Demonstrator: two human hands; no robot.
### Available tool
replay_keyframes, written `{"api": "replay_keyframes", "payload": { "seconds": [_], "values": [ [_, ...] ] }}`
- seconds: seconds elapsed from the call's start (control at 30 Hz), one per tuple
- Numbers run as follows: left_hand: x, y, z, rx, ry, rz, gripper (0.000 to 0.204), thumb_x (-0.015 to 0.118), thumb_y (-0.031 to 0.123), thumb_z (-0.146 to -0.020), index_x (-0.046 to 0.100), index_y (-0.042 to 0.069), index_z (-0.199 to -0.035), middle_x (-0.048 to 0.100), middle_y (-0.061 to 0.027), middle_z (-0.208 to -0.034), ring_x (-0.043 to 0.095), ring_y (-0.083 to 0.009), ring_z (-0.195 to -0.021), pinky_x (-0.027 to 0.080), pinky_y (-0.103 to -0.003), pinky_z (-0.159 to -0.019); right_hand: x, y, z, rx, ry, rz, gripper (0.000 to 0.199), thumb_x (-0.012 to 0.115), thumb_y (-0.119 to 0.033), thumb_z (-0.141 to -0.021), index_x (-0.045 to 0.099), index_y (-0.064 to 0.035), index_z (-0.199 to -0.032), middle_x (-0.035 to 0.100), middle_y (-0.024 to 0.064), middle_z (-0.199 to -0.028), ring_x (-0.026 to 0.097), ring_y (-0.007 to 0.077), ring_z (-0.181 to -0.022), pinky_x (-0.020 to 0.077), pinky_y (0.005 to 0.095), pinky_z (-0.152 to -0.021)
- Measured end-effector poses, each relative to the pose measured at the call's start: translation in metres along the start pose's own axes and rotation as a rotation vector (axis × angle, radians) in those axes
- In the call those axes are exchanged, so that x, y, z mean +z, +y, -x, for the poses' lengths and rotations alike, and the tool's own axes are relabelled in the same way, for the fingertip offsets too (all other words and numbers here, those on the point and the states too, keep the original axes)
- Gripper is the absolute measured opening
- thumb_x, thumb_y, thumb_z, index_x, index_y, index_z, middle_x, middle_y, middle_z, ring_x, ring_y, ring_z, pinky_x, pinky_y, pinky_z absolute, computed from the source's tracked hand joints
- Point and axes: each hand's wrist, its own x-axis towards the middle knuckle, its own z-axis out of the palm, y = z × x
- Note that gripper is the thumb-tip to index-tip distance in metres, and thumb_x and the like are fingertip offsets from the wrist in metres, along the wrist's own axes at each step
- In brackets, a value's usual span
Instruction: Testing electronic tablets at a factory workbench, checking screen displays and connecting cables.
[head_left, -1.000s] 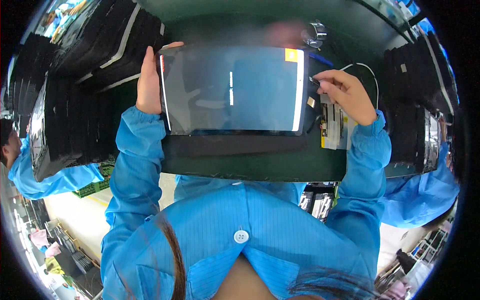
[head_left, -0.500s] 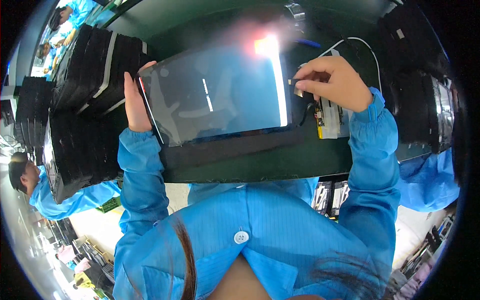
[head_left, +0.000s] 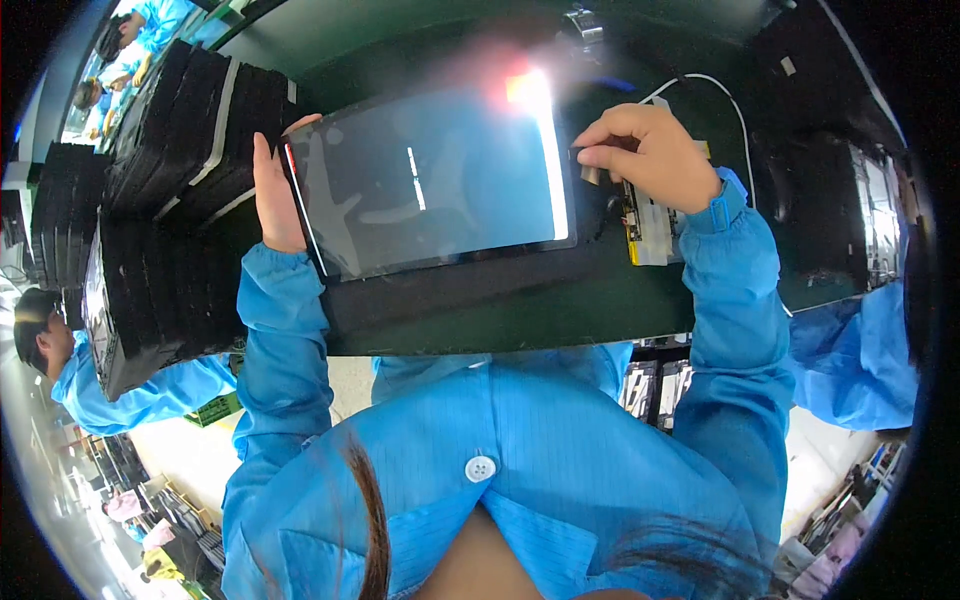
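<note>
Compared with a second ago, my right hand [head_left: 660, 155] has come in close beside the right edge of the screen [head_left: 440, 185], which now sits slanted in view, its right end higher, where before it looked nearly square. With my left hand [head_left: 275, 200] I hold the screen by its left edge, thumb along the side and another of my fingers [head_left: 302, 122] showing past the upper corner. Thumb and forefinger of my right hand are pinched together on a small tan piece [head_left: 591, 175], part of it hidden by my grip. Between my hands, the screen is over the green table [head_left: 520, 325]; two short white bars glow at its middle and a bright white strip runs down its right side. Just below my right hand lies an electronic module [head_left: 655, 235] with a yellow edge, partly covered by my wrist. Behind it a white cable [head_left: 741, 115] loops round. Left of my left hand stand stacked black trays [head_left: 165, 270], and a blue-sleeved co-worker [head_left: 130, 395] sits beyond them.
</note>
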Motion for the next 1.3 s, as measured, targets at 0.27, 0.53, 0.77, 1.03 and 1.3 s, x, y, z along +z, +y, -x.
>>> {"api": "replay_keyframes", "payload": {
  "seconds": [0.27, 0.53, 0.77, 1.03, 1.3],
  "values": [
    [-0.007, -0.001, 0.001, -0.011, 0.039, -0.019, 0.060, 0.020, 0.049, -0.093, 0.048, 0.002, -0.117, 0.057, -0.0110, -0.107, 0.055, -0.0210, -0.094, 0.044, -0.034, -0.085, -0.061, 0.056, 0.064, -0.079, 0.696, 0.842, 0.021, 0.052, -0.010, -0.086, 0.061, -0.0046, -0.104, 0.057, 0.0145, -0.112, 0.053, 0.0277, -0.107, 0.0415, 0.0344, -0.091],
    [-0.024, -0.013, -0.012, 0.018, 0.029, -0.076, 0.059, 0.016, 0.048, -0.094, 0.046, 0.004, -0.119, 0.056, -0.0142, -0.110, 0.054, -0.0260, -0.099, 0.043, -0.039, -0.089, -0.109, 0.126, 0.115, 0.174, 0.552, 1.228, 0.031, 0.043, -0.017, -0.091, 0.052, -0.0041, -0.118, 0.049, 0.0129, -0.125, 0.041, 0.0259, -0.121, 0.0280, 0.0368, -0.103],
    [-0.019, -0.012, -0.009, -0.007, 0.021, -0.059, 0.058, 0.015, 0.047, -0.094, 0.048, 0.006, -0.116, 0.057, -0.0131, -0.108, 0.056, -0.0256, -0.098, 0.045, -0.040, -0.087, -0.102, 0.133, 0.108, 0.198, 0.612, 1.082, 0.031, 0.042, -0.015, -0.091, 0.051, -0.0061, -0.120, 0.049, 0.0128, -0.125, 0.043, 0.0266, -0.119, 0.0357, 0.0335, -0.098],
    [-0.010, -0.005, -0.004, -0.010, -0.054, 0.002, 0.057, 0.026, 0.046, -0.094, 0.050, 0.001, -0.117, 0.058, -0.0112, -0.107, 0.056, -0.0204, -0.096, 0.044, -0.032, -0.087, -0.083, 0.094, 0.098, 0.113, 0.713, 1.176, 0.027, 0.047, -0.010, -0.088, 0.057, -0.0050, -0.112, 0.053, 0.0150, -0.119, 0.049, 0.0284, -0.113, 0.0377, 0.0356, -0.096],
    [-0.005, -0.001, -0.001, -0.084, 0.030, 0.027, 0.057, 0.019, 0.047, -0.094, 0.046, 0.004, -0.120, 0.055, -0.0137, -0.113, 0.053, -0.0265, -0.102, 0.042, -0.039, -0.090, 0.003, -0.003, 0.013, -0.295, 0.210, 0.470, 0.028, 0.064, -0.003, -0.073, 0.061, -0.0039, -0.101, 0.061, 0.0107, -0.097, 0.060, 0.0212, -0.087, 0.0467, 0.0290, -0.077]
  ]
}}
